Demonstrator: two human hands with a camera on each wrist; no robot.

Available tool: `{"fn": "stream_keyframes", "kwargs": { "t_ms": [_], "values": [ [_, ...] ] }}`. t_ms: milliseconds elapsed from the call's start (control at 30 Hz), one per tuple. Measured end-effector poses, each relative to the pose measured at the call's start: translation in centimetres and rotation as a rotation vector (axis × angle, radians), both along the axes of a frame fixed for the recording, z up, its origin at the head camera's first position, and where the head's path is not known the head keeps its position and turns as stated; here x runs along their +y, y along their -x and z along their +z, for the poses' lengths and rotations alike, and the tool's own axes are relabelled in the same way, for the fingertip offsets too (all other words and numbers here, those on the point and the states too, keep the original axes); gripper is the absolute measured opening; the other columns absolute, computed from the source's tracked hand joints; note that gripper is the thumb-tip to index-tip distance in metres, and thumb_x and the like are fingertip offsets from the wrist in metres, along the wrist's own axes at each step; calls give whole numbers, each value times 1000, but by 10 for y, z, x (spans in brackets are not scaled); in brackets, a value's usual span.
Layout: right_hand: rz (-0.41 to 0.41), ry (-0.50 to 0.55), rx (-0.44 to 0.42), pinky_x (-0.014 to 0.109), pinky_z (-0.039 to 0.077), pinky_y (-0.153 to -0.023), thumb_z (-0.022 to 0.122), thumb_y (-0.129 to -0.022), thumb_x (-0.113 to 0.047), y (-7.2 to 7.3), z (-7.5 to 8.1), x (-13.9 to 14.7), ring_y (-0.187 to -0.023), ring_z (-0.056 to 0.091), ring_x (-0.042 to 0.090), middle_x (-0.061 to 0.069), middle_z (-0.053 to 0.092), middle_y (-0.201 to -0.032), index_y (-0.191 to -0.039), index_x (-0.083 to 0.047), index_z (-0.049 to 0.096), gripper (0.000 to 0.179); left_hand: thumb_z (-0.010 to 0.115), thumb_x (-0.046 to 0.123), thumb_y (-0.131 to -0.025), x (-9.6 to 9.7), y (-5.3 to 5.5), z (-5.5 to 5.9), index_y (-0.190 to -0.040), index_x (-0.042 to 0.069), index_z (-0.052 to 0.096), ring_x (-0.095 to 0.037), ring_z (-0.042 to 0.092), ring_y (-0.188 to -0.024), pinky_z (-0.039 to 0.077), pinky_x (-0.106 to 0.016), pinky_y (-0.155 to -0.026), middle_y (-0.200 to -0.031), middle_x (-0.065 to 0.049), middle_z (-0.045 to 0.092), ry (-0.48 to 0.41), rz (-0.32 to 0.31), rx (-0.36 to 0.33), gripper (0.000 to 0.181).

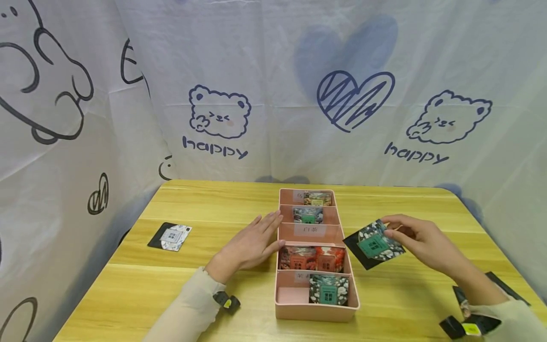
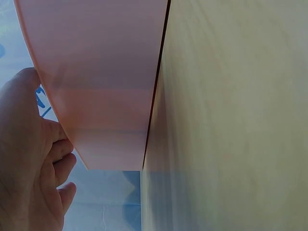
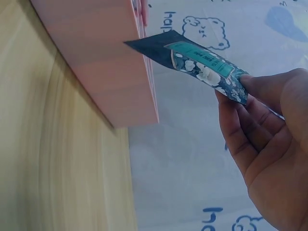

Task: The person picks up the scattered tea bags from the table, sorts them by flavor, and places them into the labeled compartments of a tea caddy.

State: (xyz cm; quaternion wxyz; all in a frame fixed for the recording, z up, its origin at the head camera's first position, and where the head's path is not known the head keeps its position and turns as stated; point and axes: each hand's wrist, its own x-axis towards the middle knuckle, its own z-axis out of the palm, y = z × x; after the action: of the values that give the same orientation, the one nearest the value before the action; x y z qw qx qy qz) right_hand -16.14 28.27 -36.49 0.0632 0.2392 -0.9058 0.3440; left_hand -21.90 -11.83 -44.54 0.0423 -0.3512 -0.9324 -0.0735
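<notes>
My right hand [image 1: 420,240] pinches a flat tea sachet [image 1: 378,244] with a green label, white flowers and a black end, between thumb and fingers. It is held in the air just right of a long pink divided box [image 1: 317,311]. My left hand [image 1: 254,242] rests on the box's left rim, its fingers extended; the left wrist view shows the fingertips [image 2: 69,190] along that edge. A similar green-label sachet [image 1: 329,289] lies in the nearest compartment. Two red sachets [image 1: 299,259] occupy the one behind it.
Farther back in the box are a grey-green sachet [image 1: 307,215] and a yellow-label sachet [image 1: 317,199]. A black-and-white sachet [image 1: 171,236] lies on the wooden table [image 1: 239,199] at left. Dark packets [image 1: 506,287] lie partly behind my right forearm. A printed curtain [image 1: 282,123] hangs behind.
</notes>
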Motion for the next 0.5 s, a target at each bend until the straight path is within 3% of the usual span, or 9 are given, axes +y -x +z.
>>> {"fn": "stream_keyframes", "kwargs": {
  "t_ms": [500],
  "values": [
    [160, 80, -94, 28, 55, -59, 59, -99, -12, 7, 8, -34, -74, 65, 11, 3, 69, -105, -125, -12, 64, 27, 23, 54, -104, 0, 0, 1, -156, 4, 17, -29, 18, -147, 16, -46, -119, -162, -11, 14, 0, -6, 4, 73]
  ]
}}
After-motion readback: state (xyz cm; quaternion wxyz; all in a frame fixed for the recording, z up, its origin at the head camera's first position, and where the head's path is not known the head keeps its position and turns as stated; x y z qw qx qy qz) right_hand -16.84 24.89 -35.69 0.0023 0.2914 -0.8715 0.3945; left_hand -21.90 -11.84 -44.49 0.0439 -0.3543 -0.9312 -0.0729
